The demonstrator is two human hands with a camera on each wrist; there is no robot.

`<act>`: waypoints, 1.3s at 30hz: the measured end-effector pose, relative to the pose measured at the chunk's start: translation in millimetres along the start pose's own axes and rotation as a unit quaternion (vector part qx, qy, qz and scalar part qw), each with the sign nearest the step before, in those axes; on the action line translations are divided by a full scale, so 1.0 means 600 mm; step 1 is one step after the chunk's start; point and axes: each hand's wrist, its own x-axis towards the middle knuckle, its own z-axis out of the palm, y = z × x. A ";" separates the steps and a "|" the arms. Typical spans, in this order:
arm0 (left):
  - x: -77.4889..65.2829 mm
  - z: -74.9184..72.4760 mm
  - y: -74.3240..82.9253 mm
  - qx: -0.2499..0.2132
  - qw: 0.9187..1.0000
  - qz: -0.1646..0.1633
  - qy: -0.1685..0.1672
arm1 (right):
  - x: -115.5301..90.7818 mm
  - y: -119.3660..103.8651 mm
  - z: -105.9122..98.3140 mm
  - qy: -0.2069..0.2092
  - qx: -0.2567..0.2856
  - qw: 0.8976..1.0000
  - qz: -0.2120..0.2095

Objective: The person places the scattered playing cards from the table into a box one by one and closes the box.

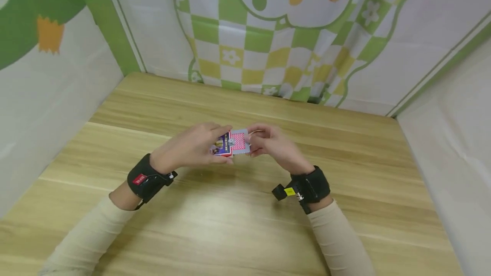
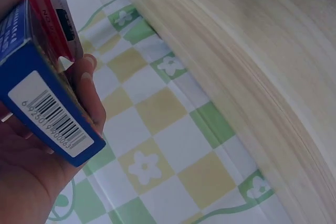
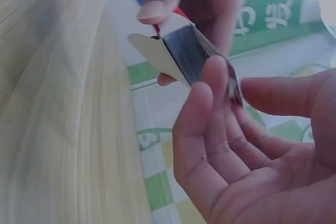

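My left hand (image 1: 193,146) grips a playing card box (image 1: 221,145), blue and red with a printed picture, between thumb and fingers above the table. In the left wrist view the box shows its blue end with a white barcode label (image 2: 51,118). A playing card (image 1: 238,141) with a pink checkered back sticks out of the box's right end. My right hand (image 1: 278,146) pinches its outer edge between thumb and fingers. The right wrist view shows the open box end, with pale flaps (image 3: 152,53) folded out and the stacked card edges (image 3: 186,51) inside.
Beneath both hands lies a wooden table (image 1: 215,225). A green, yellow and white checkered curtain (image 1: 261,54) hangs along its far edge. Pale cloth walls (image 1: 65,84) stand at the left and right sides.
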 end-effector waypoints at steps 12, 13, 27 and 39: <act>0.003 0.009 0.018 -0.052 0.994 0.068 0.067 | 0.020 0.027 0.028 -0.010 0.117 0.993 0.018; 0.003 0.008 0.018 -0.062 0.994 0.060 0.069 | 0.020 0.027 0.027 -0.015 0.116 0.993 0.021; 0.009 0.004 0.025 -0.131 0.986 -0.057 0.082 | 0.010 0.009 0.000 -0.040 0.152 0.988 0.009; 0.013 0.012 0.052 -0.157 0.947 -0.147 0.239 | 0.001 0.000 0.003 -0.023 0.156 0.983 -0.094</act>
